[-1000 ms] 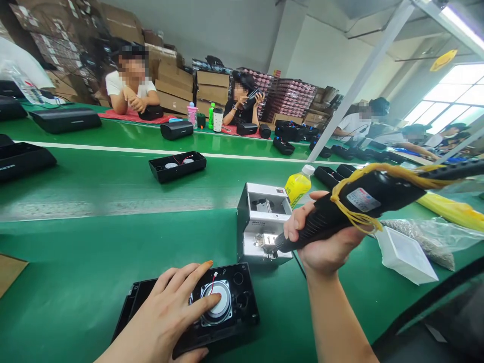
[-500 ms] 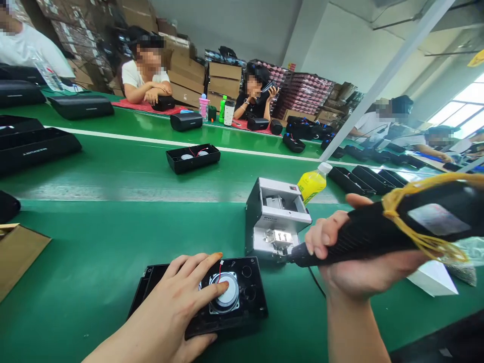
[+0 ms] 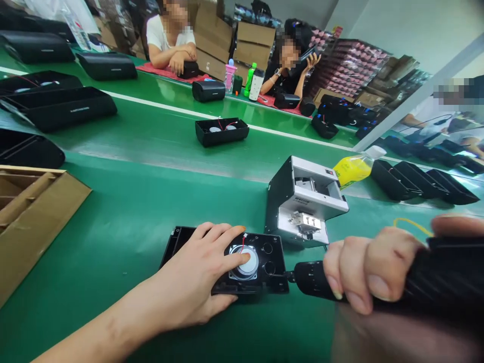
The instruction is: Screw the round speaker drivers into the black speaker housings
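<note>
Left hand: the left hand (image 3: 196, 275) lay flat over the near-left part of the speaker housing (image 3: 273, 282), fingers spread, with the index fingertip pressed on the round driver (image 3: 248, 263).
Right hand: the right hand (image 3: 372, 269) was wrapped tight round the grip of the electric screwdriver (image 3: 312, 279). The tool was held nearly level, close to the camera and partly blurred.
Housing: black, open side up, on the green table (image 3: 124, 212), just in front of the screw feeder (image 3: 302, 201).
Driver: sat in its round seat, with 1 red wire (image 3: 243, 241) at its upper edge. 2 round holes showed just to its right.
Tool tip: just beside the housing's right edge and not over the driver. Whether a screw rode on the bit was too small to tell.
Done, as judged: the driver was placed in the housing and pinned down by hand.
Left, as judged: the fastening, since the bit had not reached any corner of the driver's frame. Screws at those corners could not be made out.
Nearby: a yellow bottle (image 3: 351, 170) behind the feeder, a cardboard box (image 3: 34, 212) at the left, 1 more open housing (image 3: 222, 132) farther out on the table, and a row of black shells (image 3: 416, 179) at the right.
Others: 2 people sat across the table, their hands on their own items, well apart.
</note>
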{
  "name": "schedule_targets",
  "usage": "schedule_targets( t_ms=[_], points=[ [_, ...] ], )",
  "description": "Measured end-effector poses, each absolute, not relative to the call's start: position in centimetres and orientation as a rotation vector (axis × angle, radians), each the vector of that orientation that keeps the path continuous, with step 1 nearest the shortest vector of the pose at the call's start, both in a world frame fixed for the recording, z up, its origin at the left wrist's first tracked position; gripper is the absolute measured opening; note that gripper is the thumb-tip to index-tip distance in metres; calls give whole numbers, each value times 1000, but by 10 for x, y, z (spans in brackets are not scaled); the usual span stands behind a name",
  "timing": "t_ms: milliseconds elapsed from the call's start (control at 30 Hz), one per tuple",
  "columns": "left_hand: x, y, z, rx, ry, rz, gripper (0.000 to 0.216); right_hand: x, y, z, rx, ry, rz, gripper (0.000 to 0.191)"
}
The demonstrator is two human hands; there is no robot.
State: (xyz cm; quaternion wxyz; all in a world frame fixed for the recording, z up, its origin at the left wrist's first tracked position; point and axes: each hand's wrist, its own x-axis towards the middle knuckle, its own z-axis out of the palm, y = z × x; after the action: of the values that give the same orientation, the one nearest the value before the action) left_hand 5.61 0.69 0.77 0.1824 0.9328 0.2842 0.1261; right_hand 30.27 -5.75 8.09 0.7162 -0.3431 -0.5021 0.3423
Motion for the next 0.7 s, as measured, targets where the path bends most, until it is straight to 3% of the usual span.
schedule_targets(
  t_ms=[233,700],
  points=[
    [55,8,8,2648,792,353,52,278,-45,49,-658,-1081,790,48],
    [57,7,11,2632,792,339,50,277,-40,40,-721,-1019,811,56]
  ],
)
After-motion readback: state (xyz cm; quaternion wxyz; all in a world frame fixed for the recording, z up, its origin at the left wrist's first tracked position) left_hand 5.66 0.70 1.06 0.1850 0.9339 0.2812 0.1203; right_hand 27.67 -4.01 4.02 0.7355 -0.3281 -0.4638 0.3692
